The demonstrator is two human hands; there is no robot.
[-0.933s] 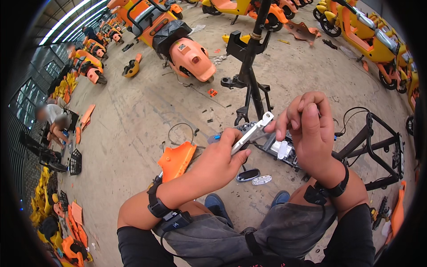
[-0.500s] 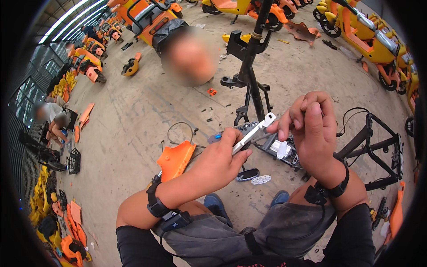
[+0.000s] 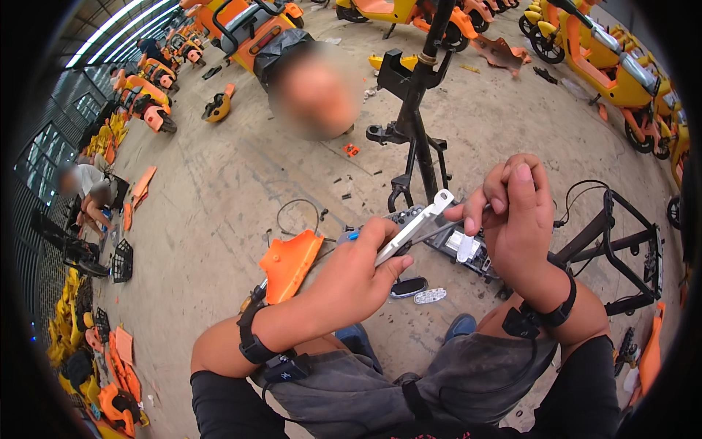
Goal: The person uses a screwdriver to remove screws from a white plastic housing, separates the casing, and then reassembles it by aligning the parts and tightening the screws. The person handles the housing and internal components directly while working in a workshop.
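My left hand [image 3: 358, 267] is closed around a long white bracket [image 3: 415, 225], which slants up to the right. Its upper end, with a hole in it, sticks out past my fingers. My right hand [image 3: 519, 212] is raised just right of that end, fingers curled and pressed together. A thin grey strip [image 3: 440, 233] runs below the bracket towards the right fingertips; whether they grip it I cannot tell. Under the hands a dark housing with electronic parts [image 3: 479, 260] lies on the floor. Nearer my feet are a black oval part [image 3: 408, 287] and a pale oval board [image 3: 430, 295].
A black scooter frame [image 3: 420, 139] rises straight ahead. Another black frame [image 3: 610, 249] stands at my right. An orange plastic panel [image 3: 289, 267] lies beyond my left forearm. Scooters [image 3: 621, 66] line the far right; a seated person [image 3: 91, 194] is at far left.
The white bracket has tipped slightly, its holed end a little lower. My right hand has shifted only slightly, fingers still curled. The rest of the scene looks nearly the same.
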